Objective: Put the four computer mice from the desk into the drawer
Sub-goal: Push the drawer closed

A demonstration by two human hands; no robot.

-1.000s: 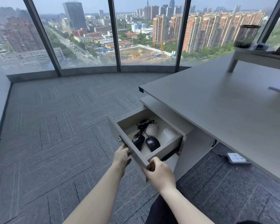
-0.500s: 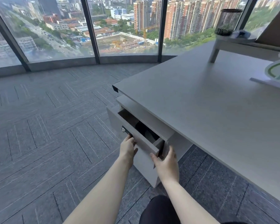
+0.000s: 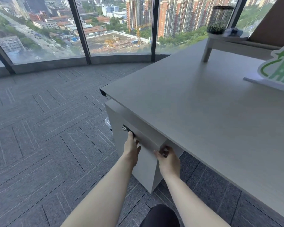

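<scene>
Drawer (image 3: pixel 144 141) shut, left hand (image 3: pixel 131 147), right hand (image 3: pixel 168 157) on front

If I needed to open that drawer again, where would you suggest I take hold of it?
Probably by the top edge of the drawer front, coming from the front with fingers hooked over from above. No handle or knob shows on the flat panel, only a small lock near its left end. Both hands, left and right, rest on that front, one toward each end, which should pull it out evenly.

Drawer (image 3: pixel 144 141) shut, flush under desk (image 3: pixel 195 112).
</scene>
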